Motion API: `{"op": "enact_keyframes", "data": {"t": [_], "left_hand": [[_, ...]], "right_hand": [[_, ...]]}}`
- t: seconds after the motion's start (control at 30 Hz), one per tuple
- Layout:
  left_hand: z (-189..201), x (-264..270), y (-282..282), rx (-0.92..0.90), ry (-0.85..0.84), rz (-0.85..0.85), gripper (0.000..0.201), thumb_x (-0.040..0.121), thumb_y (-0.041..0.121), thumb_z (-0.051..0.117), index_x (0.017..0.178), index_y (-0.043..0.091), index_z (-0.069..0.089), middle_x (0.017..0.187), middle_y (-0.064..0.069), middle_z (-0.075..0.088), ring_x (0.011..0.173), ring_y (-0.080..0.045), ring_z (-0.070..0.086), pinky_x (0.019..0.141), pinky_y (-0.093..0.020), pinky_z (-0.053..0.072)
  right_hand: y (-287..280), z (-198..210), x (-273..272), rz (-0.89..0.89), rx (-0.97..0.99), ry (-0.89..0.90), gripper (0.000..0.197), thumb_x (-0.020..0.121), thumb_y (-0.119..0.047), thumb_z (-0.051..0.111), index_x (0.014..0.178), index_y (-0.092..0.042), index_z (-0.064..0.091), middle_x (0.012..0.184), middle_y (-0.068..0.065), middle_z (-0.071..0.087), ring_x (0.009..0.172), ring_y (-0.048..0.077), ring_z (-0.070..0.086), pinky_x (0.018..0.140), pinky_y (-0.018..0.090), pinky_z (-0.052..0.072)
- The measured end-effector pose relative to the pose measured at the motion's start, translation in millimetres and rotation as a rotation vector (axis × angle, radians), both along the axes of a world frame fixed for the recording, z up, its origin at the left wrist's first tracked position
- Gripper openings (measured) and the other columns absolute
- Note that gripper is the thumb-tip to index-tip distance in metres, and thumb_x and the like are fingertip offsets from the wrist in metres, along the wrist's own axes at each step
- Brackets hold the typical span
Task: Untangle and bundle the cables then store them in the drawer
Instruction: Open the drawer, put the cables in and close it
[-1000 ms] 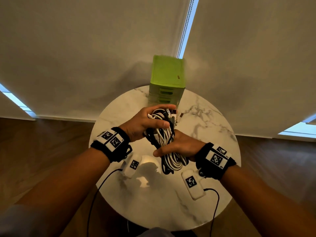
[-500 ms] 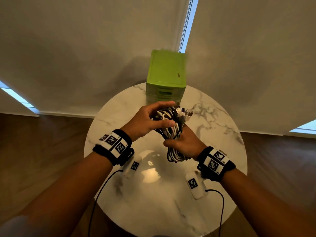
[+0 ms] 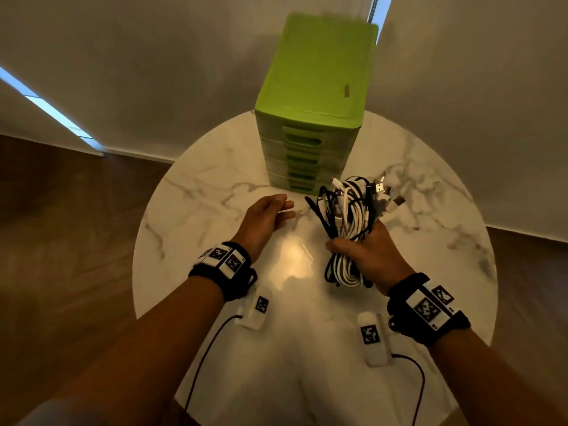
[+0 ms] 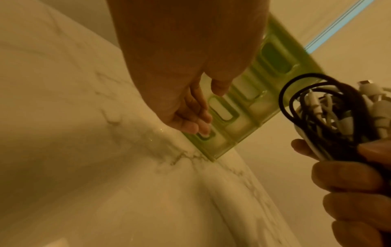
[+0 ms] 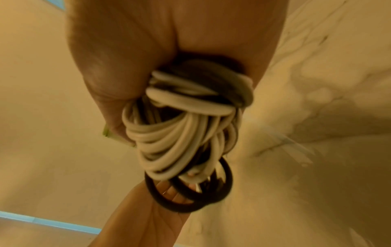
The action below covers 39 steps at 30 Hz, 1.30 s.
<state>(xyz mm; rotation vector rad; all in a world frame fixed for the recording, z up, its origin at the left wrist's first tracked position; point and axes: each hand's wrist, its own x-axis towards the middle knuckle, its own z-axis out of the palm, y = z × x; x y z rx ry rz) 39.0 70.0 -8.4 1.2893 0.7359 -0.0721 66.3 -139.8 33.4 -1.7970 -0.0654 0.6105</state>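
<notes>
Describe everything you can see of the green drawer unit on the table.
The green drawer unit is a tall, narrow tower that looks like translucent plastic, with a flat top bearing a small brown mark. Its front shows a stack of drawers, each with a recessed slot handle, all closed. It stands upright at the far side of the marble table. Nothing plainly touches it.

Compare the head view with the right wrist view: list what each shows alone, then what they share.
Head view only: the green plastic drawer unit with every drawer closed, the plug ends of the cables fanned at the top, the black wristbands with white coded tags, and the left hand open and empty.

Right wrist view only: the looped underside of the coil.

Both: the right hand gripping the bundle of black and white cables over the round white marble table.
</notes>
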Motion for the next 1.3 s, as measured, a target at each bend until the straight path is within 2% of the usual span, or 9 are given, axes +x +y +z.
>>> {"op": "enact_keyframes", "data": {"t": [0.2,0.53,0.6,0.7,0.77,0.93,1.1,1.2,1.3], "left_hand": [[-32.3,54.4,-14.5,-0.081,0.035,0.051,0.020,0.107,0.019,0.045,0.108,0.002,0.056,0.091,-0.011,0.060,0.076,-0.019,0.056,0.067,-0.029,0.048],[-37.7,58.8,-24.6,-0.184,0.044,0.121,0.031,0.109,0.026,0.041,0.093,0.012,0.063,0.085,-0.006,0.068,0.062,-0.012,0.059,0.063,-0.028,0.039],[-37.9,50.7,-24.2,-0.168,0.054,0.105,0.031,0.108,0.026,0.041,0.096,0.011,0.064,0.087,-0.007,0.069,0.060,-0.009,0.060,0.061,-0.027,0.038],[-36.3,27.4,-25.8,-0.167,0.077,0.079,0.029,0.108,0.027,0.042,0.096,0.012,0.064,0.077,0.002,0.073,0.065,-0.012,0.061,0.059,-0.026,0.041],[-36.5,5.3,-26.3,-0.149,0.115,0.051,0.029,0.108,0.029,0.043,0.102,0.010,0.065,0.077,0.003,0.073,0.073,-0.016,0.062,0.062,-0.027,0.044],[-37.5,-47.7,-27.3,-0.143,0.161,0.017,0.037,0.108,0.028,0.043,0.121,0.001,0.064,0.102,-0.011,0.072,0.081,-0.022,0.063,0.063,-0.026,0.049],[-34.6,-89.9,-27.1,-0.151,0.177,-0.032,0.034,0.107,0.028,0.042,0.101,0.013,0.072,0.094,-0.008,0.073,0.072,-0.017,0.062,0.062,-0.026,0.046],[-35.2,-105.4,-25.8,-0.164,0.187,-0.038,0.032,0.107,0.026,0.042,0.100,0.014,0.071,0.094,-0.006,0.073,0.073,-0.017,0.061,0.062,-0.026,0.044],[-33.3,-111.2,-25.0,-0.163,0.201,-0.066,0.028,0.106,0.024,0.044,0.110,0.009,0.068,0.093,-0.006,0.074,0.073,-0.018,0.061,0.060,-0.024,0.044]], "right_hand": [[-1.8,-27.1,21.5,-0.053,0.028,0.016,0.049,0.075,0.003,0.079,0.110,-0.029,0.065,0.101,-0.016,0.073,0.095,-0.001,0.068,0.084,0.023,0.051],[-7.7,-34.5,21.8,-0.019,0.036,0.028,0.047,0.077,0.004,0.078,0.117,-0.016,0.065,0.102,-0.014,0.072,0.092,-0.006,0.067,0.072,0.006,0.050],[-7.5,-33.0,17.0,-0.016,0.028,0.030,0.046,0.076,0.002,0.078,0.117,-0.015,0.066,0.103,-0.011,0.073,0.092,-0.004,0.067,0.075,0.010,0.051],[-6.3,-29.8,6.3,-0.023,0.017,0.039,0.047,0.075,-0.001,0.080,0.117,-0.016,0.067,0.105,-0.004,0.074,0.099,0.007,0.069,0.088,0.031,0.054],[-5.1,-26.6,-4.7,-0.024,0.014,0.041,0.048,0.073,-0.003,0.080,0.117,-0.017,0.067,0.106,-0.004,0.074,0.100,0.010,0.069,0.091,0.036,0.054],[1.2,-12.8,-35.5,-0.028,0.001,0.052,0.046,0.074,-0.001,0.078,0.116,-0.017,0.067,0.104,-0.004,0.075,0.097,0.009,0.070,0.091,0.037,0.055],[6.7,-5.7,-64.2,-0.031,-0.043,0.063,0.040,0.073,-0.005,0.078,0.110,-0.016,0.069,0.100,-0.002,0.075,0.093,0.010,0.071,0.086,0.034,0.055],[10.9,-1.2,-76.8,-0.034,-0.071,0.072,0.037,0.072,-0.008,0.079,0.107,-0.015,0.069,0.098,0.001,0.074,0.092,0.014,0.070,0.084,0.034,0.055],[18.7,4.7,-87.3,-0.023,-0.073,0.060,0.036,0.074,-0.003,0.077,0.103,-0.024,0.068,0.097,-0.005,0.075,0.088,0.004,0.070,0.080,0.026,0.054]]}}
